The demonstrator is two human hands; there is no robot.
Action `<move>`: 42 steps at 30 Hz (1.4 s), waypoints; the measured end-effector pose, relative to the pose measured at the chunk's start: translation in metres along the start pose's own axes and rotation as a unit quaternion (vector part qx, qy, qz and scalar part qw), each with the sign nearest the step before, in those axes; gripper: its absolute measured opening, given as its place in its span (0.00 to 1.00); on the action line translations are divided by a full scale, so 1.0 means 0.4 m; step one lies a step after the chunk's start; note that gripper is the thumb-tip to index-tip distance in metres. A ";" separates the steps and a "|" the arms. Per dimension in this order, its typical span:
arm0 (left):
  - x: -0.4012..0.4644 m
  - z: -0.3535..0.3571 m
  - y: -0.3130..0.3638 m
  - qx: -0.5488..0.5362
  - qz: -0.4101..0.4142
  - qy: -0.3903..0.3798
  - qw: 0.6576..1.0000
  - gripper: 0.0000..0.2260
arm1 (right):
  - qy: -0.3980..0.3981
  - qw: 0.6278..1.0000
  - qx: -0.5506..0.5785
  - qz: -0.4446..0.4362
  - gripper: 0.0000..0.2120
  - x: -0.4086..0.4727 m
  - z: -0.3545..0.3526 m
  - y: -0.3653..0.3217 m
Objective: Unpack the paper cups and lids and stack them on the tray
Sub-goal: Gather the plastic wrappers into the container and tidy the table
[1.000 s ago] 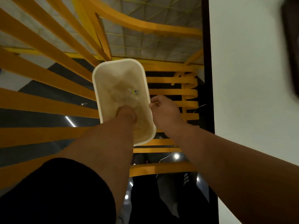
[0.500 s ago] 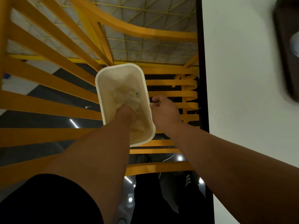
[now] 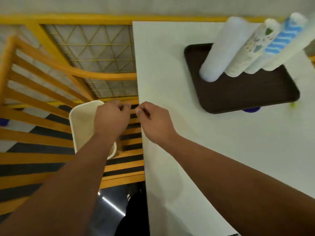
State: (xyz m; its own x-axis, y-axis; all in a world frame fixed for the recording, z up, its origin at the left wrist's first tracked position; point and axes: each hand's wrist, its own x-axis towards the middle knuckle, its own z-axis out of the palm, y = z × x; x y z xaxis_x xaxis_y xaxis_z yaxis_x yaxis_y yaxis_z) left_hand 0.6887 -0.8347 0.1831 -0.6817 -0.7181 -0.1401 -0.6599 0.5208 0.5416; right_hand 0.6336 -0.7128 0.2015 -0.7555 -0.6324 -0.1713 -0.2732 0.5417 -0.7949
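Four tall stacks (image 3: pixel 238 53) stand on the tray (image 3: pixel 247 92) at two o'clock while both hands, left hand (image 3: pixel 111 119) and right hand (image 3: pixel 153 121), hover curled and apparently empty over the bin (image 3: pixel 81 120) at nine o'clock, seemingly having dropped wrapping there.

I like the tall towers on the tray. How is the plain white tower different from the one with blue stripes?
The plain white tower has no pattern; the blue-striped tower has wavy blue bands. The plain white tower stands at the left end of the row; the blue-striped one stands further right. Both stand on the dark tray.
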 end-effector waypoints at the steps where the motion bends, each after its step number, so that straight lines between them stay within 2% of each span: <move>1: -0.025 0.011 0.061 -0.008 0.015 0.009 1.000 0.19 | 0.017 1.000 0.003 -0.007 0.10 -0.015 -0.053 0.028; 5: -0.120 0.118 0.311 -0.020 0.081 0.028 0.996 0.20 | 0.093 0.994 0.054 -0.002 0.10 -0.066 -0.268 0.183; 10: -0.229 0.321 0.589 -0.033 0.142 0.016 0.989 0.18 | 0.126 0.989 0.070 0.018 0.08 -0.123 -0.547 0.408; 15: -0.302 0.494 0.796 -0.024 0.178 -0.066 0.982 0.14 | 0.207 0.976 -0.033 0.064 0.05 -0.159 -0.790 0.639; 17: -0.322 0.559 0.857 0.010 0.224 -0.105 0.969 0.10 | 0.264 0.956 -0.107 0.062 0.05 -0.166 -0.863 0.727; 19: -0.335 0.621 0.913 0.037 0.271 -0.138 0.952 0.09 | 0.294 0.932 -0.194 0.081 0.10 -0.168 -0.924 0.802; 20: -0.337 0.650 0.940 0.039 0.288 -0.150 0.945 0.11 | 0.280 0.930 -0.216 0.103 0.13 -0.167 -0.950 0.830; 22: -0.339 0.703 0.990 0.028 0.311 -0.174 0.934 0.14 | 0.202 0.937 -0.247 0.144 0.18 -0.168 -0.978 0.873; 25: -0.332 0.764 1.034 0.048 0.299 -0.244 0.921 0.17 | 0.092 0.942 -0.294 0.136 0.20 -0.185 -0.975 0.906; 27: -0.328 0.784 1.026 0.100 0.304 -0.269 0.909 0.18 | 0.079 0.947 -0.290 0.109 0.18 -0.202 -0.961 0.896; 30: -0.319 0.771 0.968 0.192 0.363 -0.256 0.875 0.19 | 0.050 0.951 -0.298 0.063 0.17 -0.228 -0.929 0.863; 32: -0.316 0.740 0.914 0.244 0.375 -0.264 0.855 0.21 | 0.065 0.941 -0.333 0.017 0.17 -0.256 -0.901 0.837; 35: -0.325 0.680 0.826 0.279 0.363 -0.267 0.848 0.23 | 0.097 0.936 -0.334 -0.047 0.19 -0.293 -0.839 0.794; 38: -0.330 0.620 0.728 0.263 0.372 -0.256 0.853 0.21 | -0.065 0.930 -0.362 0.006 0.30 -0.318 -0.770 0.770; 40: -0.326 0.584 0.670 0.253 0.387 -0.255 0.849 0.18 | -0.102 0.921 -0.371 0.053 0.38 -0.335 -0.747 0.789; 42: -0.323 0.545 0.607 0.251 0.395 -0.249 0.848 0.17 | -0.105 0.919 -0.374 0.071 0.39 -0.355 -0.726 0.801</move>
State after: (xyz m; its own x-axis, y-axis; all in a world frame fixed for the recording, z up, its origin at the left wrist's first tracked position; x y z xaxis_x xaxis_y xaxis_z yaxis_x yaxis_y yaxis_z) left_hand 0.5477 -0.5151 0.1520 -0.9399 0.1657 -0.2985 0.0987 0.9689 0.2270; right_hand 0.4805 -0.2888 0.1400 -0.7053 -0.5762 -0.4129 -0.5726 0.8065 -0.1474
